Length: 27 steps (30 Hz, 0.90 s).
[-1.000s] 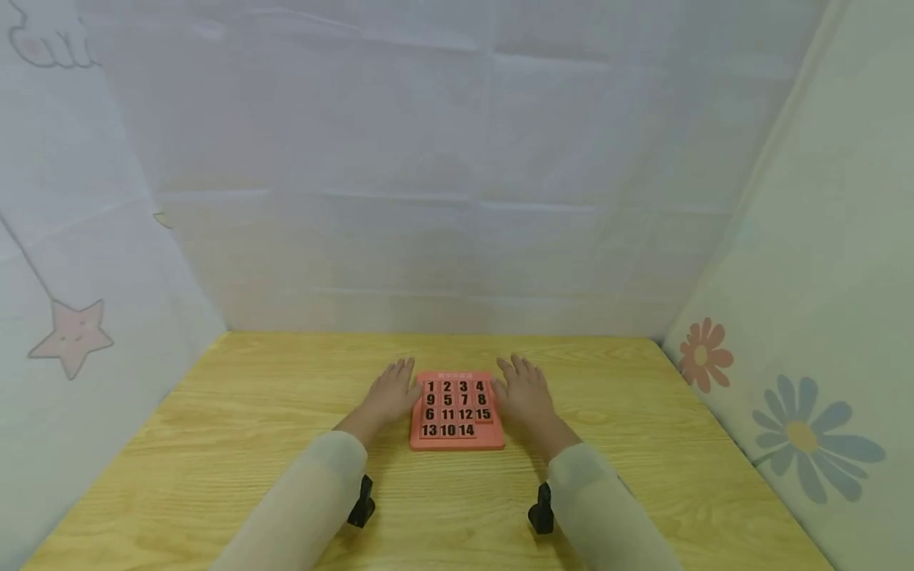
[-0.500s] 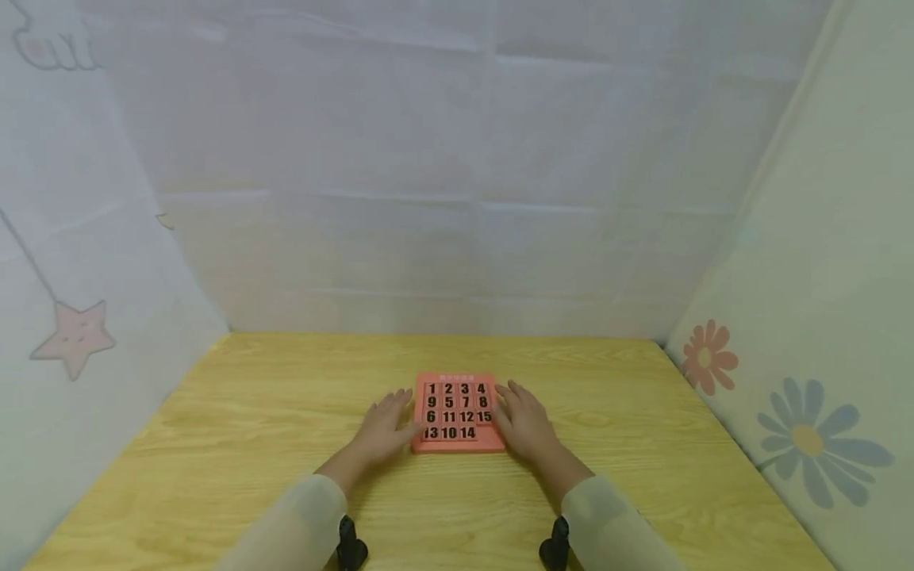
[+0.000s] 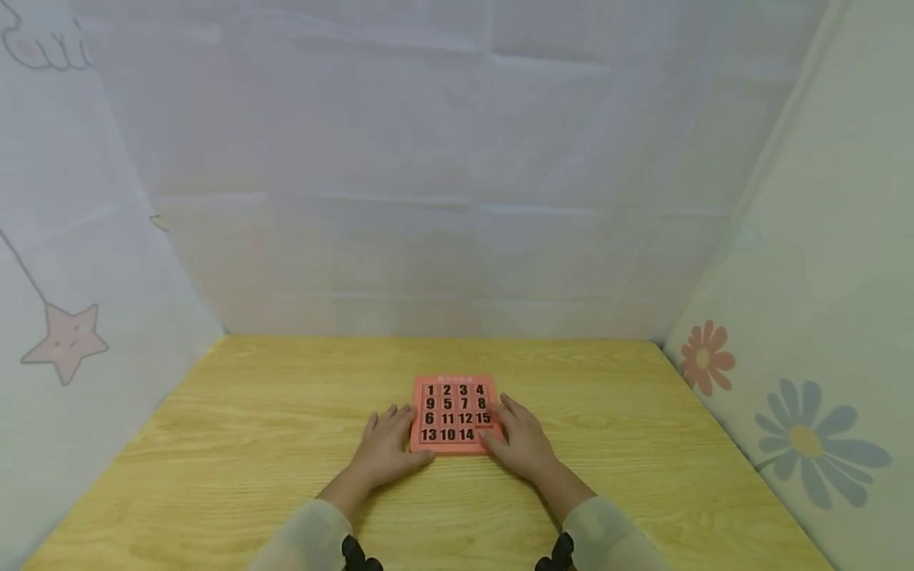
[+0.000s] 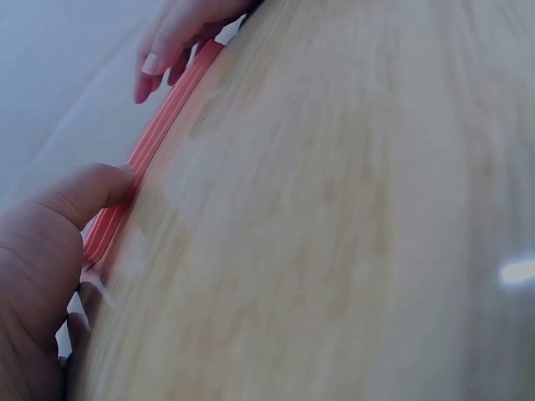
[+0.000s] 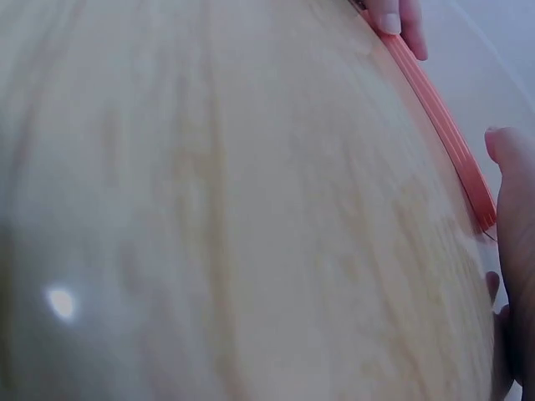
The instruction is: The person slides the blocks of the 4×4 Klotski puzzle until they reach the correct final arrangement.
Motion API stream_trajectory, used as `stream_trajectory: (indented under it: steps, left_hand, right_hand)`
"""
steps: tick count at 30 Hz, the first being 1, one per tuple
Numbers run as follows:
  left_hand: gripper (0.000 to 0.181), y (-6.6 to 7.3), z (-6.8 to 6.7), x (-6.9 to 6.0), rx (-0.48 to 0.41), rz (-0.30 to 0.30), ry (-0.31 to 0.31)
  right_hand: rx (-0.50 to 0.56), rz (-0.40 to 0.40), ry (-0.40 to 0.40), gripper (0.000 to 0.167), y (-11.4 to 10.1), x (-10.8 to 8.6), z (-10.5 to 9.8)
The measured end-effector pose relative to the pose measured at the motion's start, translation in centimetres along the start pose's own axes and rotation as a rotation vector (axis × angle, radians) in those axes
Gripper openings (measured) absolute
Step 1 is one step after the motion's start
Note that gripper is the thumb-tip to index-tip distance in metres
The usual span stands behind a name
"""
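A pink number slide puzzle (image 3: pixel 447 418) lies flat on the table, with several black-numbered tiles and a gap at its lower right corner. My left hand (image 3: pixel 384 450) holds the near left corner: its fingers lie along the left side and the thumb (image 4: pixel 96 185) touches the near edge. On the other side, my right hand (image 3: pixel 527 446) has its fingers beside the right edge. Its thumb (image 3: pixel 493 441) reaches over the gap; whether it touches the board I cannot tell. From the right wrist, the puzzle's near edge (image 5: pixel 443 117) shows, with that thumb apart from it.
The yellow wood-grain table (image 3: pixel 286 396) extends around the puzzle. Pale cloth (image 3: pixel 457 262) hangs behind it, and more cloth with a star (image 3: pixel 66 342) and flowers (image 3: pixel 807 441) hangs at the sides. Black wrist mounts (image 3: pixel 360 555) sit below the sleeves.
Both hands have drawn back toward the puzzle's near corners. The left thumb has moved down from the left side to the near edge; the right thumb has come over the gap. The tiles keep their order.
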State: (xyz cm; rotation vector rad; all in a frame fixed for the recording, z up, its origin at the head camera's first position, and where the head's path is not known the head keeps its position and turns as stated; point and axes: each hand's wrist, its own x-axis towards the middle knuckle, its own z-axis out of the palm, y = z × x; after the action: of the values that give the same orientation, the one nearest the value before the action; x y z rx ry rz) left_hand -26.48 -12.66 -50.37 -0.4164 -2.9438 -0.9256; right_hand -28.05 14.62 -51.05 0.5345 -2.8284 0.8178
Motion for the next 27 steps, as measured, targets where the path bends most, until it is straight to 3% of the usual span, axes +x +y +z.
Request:
stream_trajectory:
  steps: [15, 27]
  left_hand:
    - [0.087, 0.25, -0.06, -0.21, 0.026, 0.0, 0.003]
    - [0.087, 0.29, -0.01, -0.37, 0.035, 0.004, 0.023]
  right_hand:
    - [-0.078, -0.021, -0.001, 0.053, -0.1, -0.19, -0.21]
    - [-0.03, -0.018, 0.022, 0.045, -0.17, -0.43, -0.41]
